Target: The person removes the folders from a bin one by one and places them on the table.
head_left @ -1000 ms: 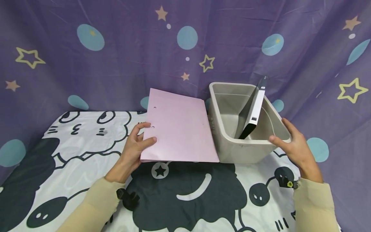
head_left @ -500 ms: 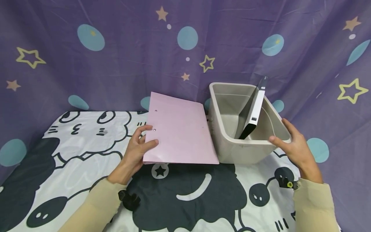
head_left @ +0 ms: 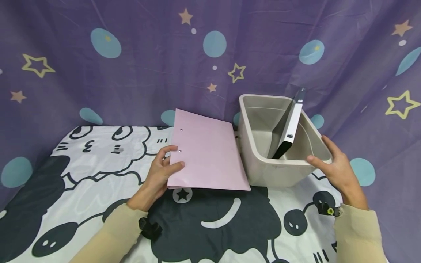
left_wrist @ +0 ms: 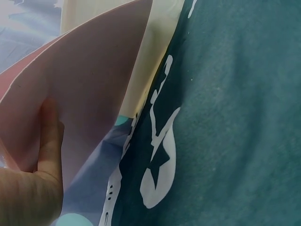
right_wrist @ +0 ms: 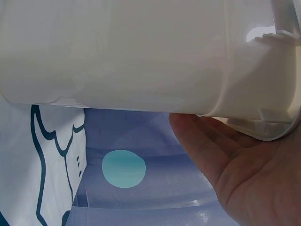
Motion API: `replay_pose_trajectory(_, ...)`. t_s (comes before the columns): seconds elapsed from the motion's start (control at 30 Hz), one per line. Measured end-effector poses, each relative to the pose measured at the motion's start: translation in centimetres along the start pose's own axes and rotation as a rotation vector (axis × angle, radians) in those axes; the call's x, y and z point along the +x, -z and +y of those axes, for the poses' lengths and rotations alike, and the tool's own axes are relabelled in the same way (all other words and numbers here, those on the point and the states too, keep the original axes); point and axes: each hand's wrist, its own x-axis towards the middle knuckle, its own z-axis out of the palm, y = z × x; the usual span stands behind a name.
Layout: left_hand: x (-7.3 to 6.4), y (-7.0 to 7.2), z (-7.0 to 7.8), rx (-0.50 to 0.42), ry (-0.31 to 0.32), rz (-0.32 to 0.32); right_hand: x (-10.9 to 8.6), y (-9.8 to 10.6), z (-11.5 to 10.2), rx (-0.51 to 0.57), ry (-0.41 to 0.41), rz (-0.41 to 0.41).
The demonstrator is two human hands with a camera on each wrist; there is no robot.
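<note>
My left hand (head_left: 160, 171) pinches the left edge of a pink folder (head_left: 210, 157), thumb on the front cover. Seen from the left wrist, a finger (left_wrist: 49, 136) lies against a curved pink sheet of the folder (left_wrist: 89, 80). The folder leans back, its right edge beside a grey plastic bin (head_left: 273, 173). My right hand (head_left: 338, 171) grips the bin's near right corner, thumb at the rim. In the right wrist view its fingers (right_wrist: 197, 141) touch the bin's wall (right_wrist: 117, 61). A black binder with a white spine (head_left: 292, 122) stands tilted inside the bin.
A purple curtain (head_left: 141, 73) with stars and blue spots hangs behind and along the right side. The surface is covered by a white cloth (head_left: 98, 157) with black cartoon drawings. A small black device (head_left: 150, 229) sits on the left wrist.
My left hand has drawn the pink folder a little toward me and to the right. The right hand and bin have stayed in place, apart from a slight shift of the whole view.
</note>
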Motion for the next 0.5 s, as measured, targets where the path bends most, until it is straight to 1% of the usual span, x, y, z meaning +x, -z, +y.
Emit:
replay_pose_trajectory(0.2, -0.08, -0.21, -0.26, 0.009, 0.009, 0.01, -0.07, 0.09, 0.08, -0.004, -0.001, -0.004)
replay_pose_trajectory(0.5, -0.04, -0.31, -0.62, 0.018, 0.012, 0.008, -0.07, -0.03, 0.06, 0.0, 0.014, 0.011)
